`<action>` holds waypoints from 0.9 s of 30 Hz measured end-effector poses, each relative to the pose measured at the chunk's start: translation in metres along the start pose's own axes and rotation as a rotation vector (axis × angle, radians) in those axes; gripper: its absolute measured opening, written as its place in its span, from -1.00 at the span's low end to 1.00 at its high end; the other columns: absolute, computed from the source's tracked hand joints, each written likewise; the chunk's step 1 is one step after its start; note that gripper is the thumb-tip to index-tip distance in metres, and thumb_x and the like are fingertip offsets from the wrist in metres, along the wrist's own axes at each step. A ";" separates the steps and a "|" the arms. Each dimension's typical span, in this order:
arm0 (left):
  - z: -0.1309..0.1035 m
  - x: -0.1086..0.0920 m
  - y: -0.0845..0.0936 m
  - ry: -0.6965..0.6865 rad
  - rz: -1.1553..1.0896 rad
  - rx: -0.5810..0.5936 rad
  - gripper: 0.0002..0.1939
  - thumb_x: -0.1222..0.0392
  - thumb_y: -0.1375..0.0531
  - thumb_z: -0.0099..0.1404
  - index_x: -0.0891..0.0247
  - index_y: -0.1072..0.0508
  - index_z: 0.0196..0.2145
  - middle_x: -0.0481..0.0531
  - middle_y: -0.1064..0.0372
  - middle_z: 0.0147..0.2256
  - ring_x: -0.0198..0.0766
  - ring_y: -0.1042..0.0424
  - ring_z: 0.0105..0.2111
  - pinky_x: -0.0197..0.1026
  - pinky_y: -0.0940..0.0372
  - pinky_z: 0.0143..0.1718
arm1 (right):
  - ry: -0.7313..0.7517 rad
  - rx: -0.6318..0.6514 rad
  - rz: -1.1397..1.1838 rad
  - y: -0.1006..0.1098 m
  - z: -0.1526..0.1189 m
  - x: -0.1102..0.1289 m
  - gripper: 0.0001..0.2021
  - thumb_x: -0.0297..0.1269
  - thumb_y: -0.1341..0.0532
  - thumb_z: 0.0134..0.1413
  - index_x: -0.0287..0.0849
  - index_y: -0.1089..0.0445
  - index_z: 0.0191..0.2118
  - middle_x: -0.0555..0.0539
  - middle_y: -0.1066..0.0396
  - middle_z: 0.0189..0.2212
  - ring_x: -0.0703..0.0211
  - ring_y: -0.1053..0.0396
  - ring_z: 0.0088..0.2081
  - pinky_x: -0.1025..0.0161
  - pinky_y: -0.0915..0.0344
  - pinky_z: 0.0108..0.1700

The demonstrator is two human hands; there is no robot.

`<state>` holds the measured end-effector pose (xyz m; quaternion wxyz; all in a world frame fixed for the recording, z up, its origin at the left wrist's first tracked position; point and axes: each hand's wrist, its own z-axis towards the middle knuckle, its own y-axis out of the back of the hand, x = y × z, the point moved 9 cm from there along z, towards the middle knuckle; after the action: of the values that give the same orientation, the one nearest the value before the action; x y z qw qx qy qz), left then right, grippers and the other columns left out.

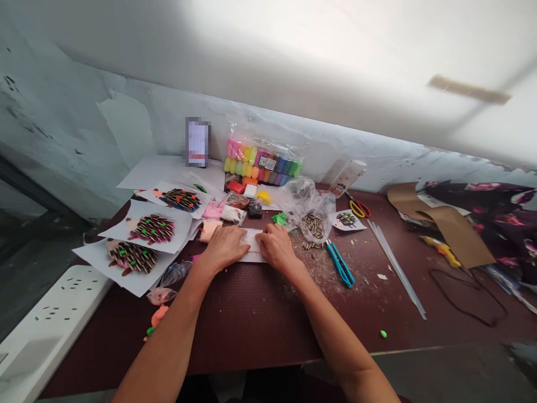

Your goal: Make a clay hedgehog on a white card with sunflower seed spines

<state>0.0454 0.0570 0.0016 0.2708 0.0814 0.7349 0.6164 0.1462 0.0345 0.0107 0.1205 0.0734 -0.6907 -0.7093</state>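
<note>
A small white sheet of paper (253, 256) lies on the table between my hands, with a thin brownish line near its lower edge. My left hand (225, 245) holds its left side, thumb pointing inward and fingers bent over the far part. On the right side, my right hand (277, 246) grips the paper with curled fingers, its thumb near the middle. What lies under the fingers is hidden. A peach clay packet (208, 230) touches or nearly touches my left hand. Beyond my right hand lies a green clay packet (279, 219).
Hedgehog pictures with striped-seed spines (151, 228) lie at left, by a white power strip (54, 313). Behind are bagged coloured clays (264, 162). To the right are a bag of striped seeds (312, 224), a blue cutter (339, 264), scissors (359, 208) and glue sticks (396, 268).
</note>
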 end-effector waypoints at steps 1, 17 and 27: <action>0.000 0.000 0.001 -0.002 -0.010 -0.002 -0.59 0.12 -0.09 0.28 0.27 -0.51 0.02 0.22 -0.51 -0.07 0.07 -0.44 -0.02 -0.01 -0.21 0.02 | -0.003 0.006 -0.005 0.000 -0.002 -0.001 -0.76 -0.37 -0.11 0.25 -0.12 -0.56 -0.21 -0.14 -0.40 -0.20 0.06 -0.21 -0.14 0.17 -0.03 -0.12; -0.003 -0.001 -0.004 0.002 -0.005 0.092 -0.50 0.02 -0.25 0.14 0.24 -0.47 0.03 0.24 -0.47 0.02 0.12 -0.39 0.06 0.06 -0.15 0.09 | -0.034 0.075 -0.112 -0.001 -0.015 -0.001 -0.71 -0.33 -0.01 0.33 -0.09 -0.47 -0.06 -0.18 -0.35 -0.12 0.00 -0.18 -0.09 0.14 -0.02 -0.10; -0.004 -0.002 -0.006 0.011 -0.013 0.108 -0.51 0.02 -0.24 0.16 0.24 -0.46 0.03 0.25 -0.46 0.03 0.17 -0.36 0.09 0.09 -0.13 0.08 | -0.070 0.081 -0.055 -0.001 -0.023 -0.008 -0.70 -0.34 0.00 0.35 -0.07 -0.47 -0.04 -0.16 -0.35 -0.12 0.03 -0.17 -0.11 0.15 0.01 -0.12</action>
<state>0.0463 0.0515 -0.0035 0.2658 0.0877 0.7692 0.5744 0.1602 0.0150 0.0085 0.0736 0.0725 -0.7204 -0.6858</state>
